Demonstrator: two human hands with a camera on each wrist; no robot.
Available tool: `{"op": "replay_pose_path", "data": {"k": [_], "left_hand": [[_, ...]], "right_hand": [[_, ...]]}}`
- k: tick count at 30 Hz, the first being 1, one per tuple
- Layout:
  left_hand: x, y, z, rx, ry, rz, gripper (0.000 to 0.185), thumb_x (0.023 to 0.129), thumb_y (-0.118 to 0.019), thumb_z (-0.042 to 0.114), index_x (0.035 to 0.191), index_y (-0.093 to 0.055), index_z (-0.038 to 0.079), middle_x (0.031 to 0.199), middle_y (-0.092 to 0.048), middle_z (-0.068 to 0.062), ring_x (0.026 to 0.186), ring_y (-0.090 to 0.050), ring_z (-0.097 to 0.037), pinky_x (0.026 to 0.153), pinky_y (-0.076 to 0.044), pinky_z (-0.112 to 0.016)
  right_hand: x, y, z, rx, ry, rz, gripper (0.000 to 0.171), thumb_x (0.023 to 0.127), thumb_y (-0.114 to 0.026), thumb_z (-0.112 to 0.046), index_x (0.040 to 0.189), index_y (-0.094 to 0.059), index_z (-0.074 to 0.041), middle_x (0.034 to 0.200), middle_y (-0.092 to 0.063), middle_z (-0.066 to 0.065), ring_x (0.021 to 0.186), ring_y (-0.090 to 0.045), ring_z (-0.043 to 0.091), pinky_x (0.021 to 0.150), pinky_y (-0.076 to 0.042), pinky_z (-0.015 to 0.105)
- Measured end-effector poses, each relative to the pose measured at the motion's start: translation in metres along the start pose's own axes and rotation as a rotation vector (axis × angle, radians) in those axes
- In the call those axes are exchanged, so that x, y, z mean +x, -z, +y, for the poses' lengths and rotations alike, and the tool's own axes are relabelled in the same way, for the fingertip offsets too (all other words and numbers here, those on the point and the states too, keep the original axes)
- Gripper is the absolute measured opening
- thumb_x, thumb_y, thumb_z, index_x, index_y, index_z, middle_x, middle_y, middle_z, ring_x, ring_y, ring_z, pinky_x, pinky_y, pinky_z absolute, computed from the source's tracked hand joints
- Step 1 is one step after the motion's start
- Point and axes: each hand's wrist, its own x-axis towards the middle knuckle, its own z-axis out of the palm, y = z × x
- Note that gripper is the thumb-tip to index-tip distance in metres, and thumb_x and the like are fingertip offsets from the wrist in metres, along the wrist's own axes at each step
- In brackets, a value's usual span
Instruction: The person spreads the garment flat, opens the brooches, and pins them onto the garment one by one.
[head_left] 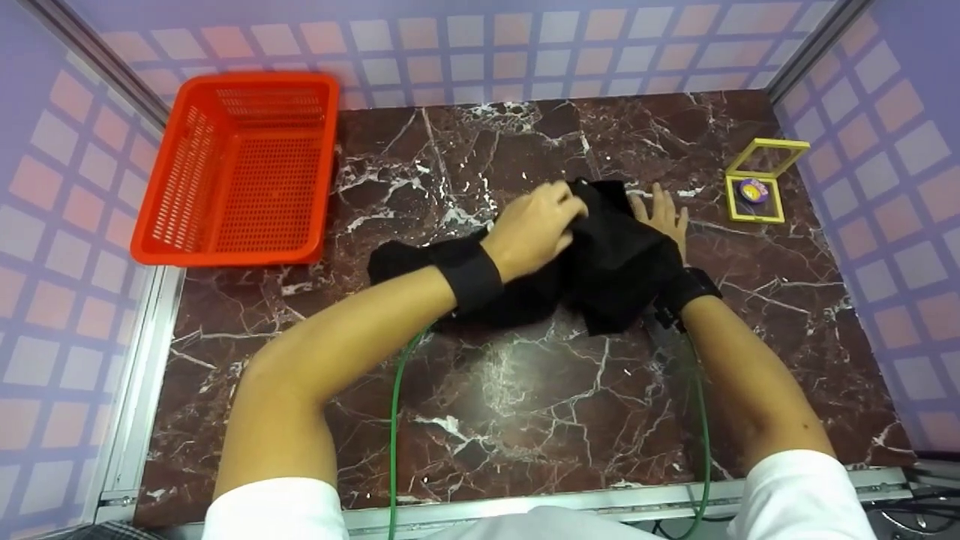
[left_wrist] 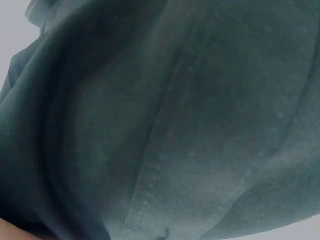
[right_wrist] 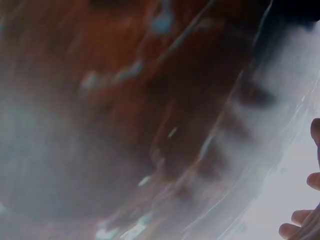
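Observation:
A crumpled black cloth [head_left: 622, 262] with a stitched seam lies bunched on the table between my hands. What kind of garment or cloth it is cannot be told. My left hand [head_left: 532, 229] has its fingers curled at the raised top fold and pinches it. Up close in the left wrist view, the dark cloth [left_wrist: 190, 125] fills nearly everything. At the cloth's right side my right hand [head_left: 664, 217] has its fingers spread, partly covered by the fabric. Only fingertips [right_wrist: 314, 181] of that hand show at the right edge of the right wrist view.
A red plastic basket [head_left: 321, 172] stands at the back left. Near the right wall is an open yellow-framed case [head_left: 765, 219] with a round purple-and-yellow item [head_left: 753, 190] inside. Green cables [head_left: 396, 420] run from both wrists over the marbled table [head_left: 517, 420].

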Motion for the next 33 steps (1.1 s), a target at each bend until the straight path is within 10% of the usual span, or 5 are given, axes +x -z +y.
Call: {"op": "replay_pose_path", "data": {"k": [12,19,26,33], "left_hand": [[-0.039,-0.058,0.003,0.078,-0.103,-0.182,0.048,0.087,-0.074,0.039,0.128,-0.066,0.015,0.122,-0.060,-0.007,0.107,-0.057,-0.024,0.087,-0.050,-0.038],[-0.056,-0.055,-0.004,-0.130,-0.112,-0.192,0.068,0.089,-0.060,0.066,0.135,-0.063,0.015,0.132,-0.065,-0.004,0.116,-0.062,-0.022,0.100,-0.045,-0.039],[-0.047,-0.029,-0.033,-0.245,0.095,0.029,0.036,0.102,-0.056,0.041,0.120,-0.071,0.013,0.117,-0.073,-0.002,0.108,-0.067,-0.017,0.100,-0.047,-0.032],[-0.034,-0.016,-0.076,-0.184,0.323,-0.056,0.039,0.104,-0.051,0.041,0.119,-0.071,0.011,0.111,-0.073,-0.006,0.100,-0.067,-0.024,0.093,-0.050,-0.038]], "right_hand": [[-0.009,0.000,0.002,0.000,0.023,0.101,0.068,0.099,-0.054,-0.040,0.153,-0.035,-0.003,0.161,-0.014,0.033,0.148,-0.014,0.050,0.115,-0.010,0.069],[-0.011,0.000,0.007,0.011,0.054,0.207,0.055,0.101,-0.057,-0.032,0.141,-0.049,0.005,0.153,-0.028,0.037,0.142,-0.025,0.053,0.115,-0.019,0.065],[-0.016,0.010,0.013,0.046,0.076,0.218,0.049,0.104,-0.053,-0.033,0.108,-0.061,0.015,0.110,-0.056,0.041,0.106,-0.051,0.060,0.092,-0.041,0.066],[-0.024,0.021,0.013,0.128,0.054,0.087,0.051,0.107,-0.044,-0.037,0.082,-0.063,0.003,0.086,-0.066,0.030,0.087,-0.063,0.055,0.076,-0.045,0.066]]}}
